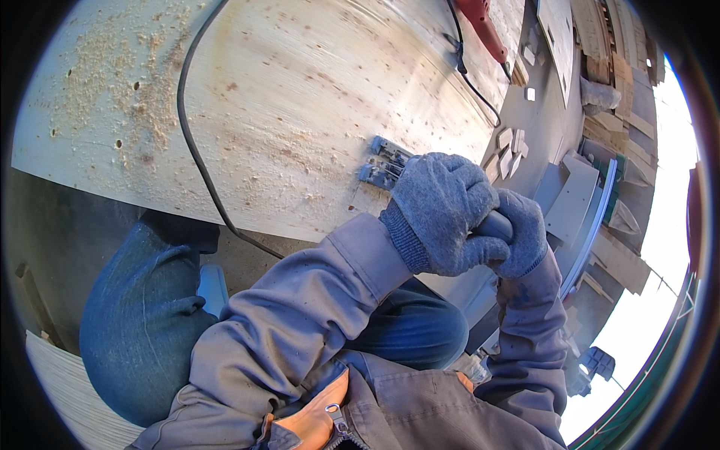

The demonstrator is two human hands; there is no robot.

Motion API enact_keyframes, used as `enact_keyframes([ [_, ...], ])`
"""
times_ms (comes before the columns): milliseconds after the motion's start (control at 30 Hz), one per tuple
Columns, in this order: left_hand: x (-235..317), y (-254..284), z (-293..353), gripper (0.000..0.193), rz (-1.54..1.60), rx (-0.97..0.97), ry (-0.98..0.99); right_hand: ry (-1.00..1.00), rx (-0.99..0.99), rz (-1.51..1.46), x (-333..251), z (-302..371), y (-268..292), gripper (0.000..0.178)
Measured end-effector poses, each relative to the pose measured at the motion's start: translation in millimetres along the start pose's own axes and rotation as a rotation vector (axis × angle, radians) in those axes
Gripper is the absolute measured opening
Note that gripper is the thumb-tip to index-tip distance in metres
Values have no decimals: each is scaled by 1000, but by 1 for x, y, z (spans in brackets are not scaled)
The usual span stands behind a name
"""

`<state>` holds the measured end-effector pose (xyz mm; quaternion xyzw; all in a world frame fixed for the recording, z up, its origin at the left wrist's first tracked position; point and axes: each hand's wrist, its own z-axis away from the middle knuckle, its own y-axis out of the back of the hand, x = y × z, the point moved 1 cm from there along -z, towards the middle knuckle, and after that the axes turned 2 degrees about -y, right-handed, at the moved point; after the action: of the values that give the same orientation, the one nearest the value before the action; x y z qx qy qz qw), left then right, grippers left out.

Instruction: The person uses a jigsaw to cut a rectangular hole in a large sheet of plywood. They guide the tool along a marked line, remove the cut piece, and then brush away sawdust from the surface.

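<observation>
Grey concrete floor (544,112), stacked timber offcuts (615,60) at right, bright daylight, probably outdoors

Open plywood sheet (300,97) ahead; black cable (196,157) crosses left, red power tool (484,28) blocks far right.

Grey knit gloves (442,206); pale plywood (300,97); red tool (484,26); blk cable (196,150)

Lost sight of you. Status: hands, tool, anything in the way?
Left hand and right hand both gloved, gripping the saw handle. Saw sits on the plywood. Its cord trails left across the sheet.
</observation>
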<state>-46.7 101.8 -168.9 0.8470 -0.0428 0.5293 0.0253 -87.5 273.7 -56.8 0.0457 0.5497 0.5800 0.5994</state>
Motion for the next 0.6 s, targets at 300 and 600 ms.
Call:
enact_keyframes([
  [300,0,1,1,66,-14,18,-1,-5,3,-29,-2,-2,-1,50],
  [600,0,4,1,64,-7,32,-22,-13,1,-33,-7,-4,0,50],
])
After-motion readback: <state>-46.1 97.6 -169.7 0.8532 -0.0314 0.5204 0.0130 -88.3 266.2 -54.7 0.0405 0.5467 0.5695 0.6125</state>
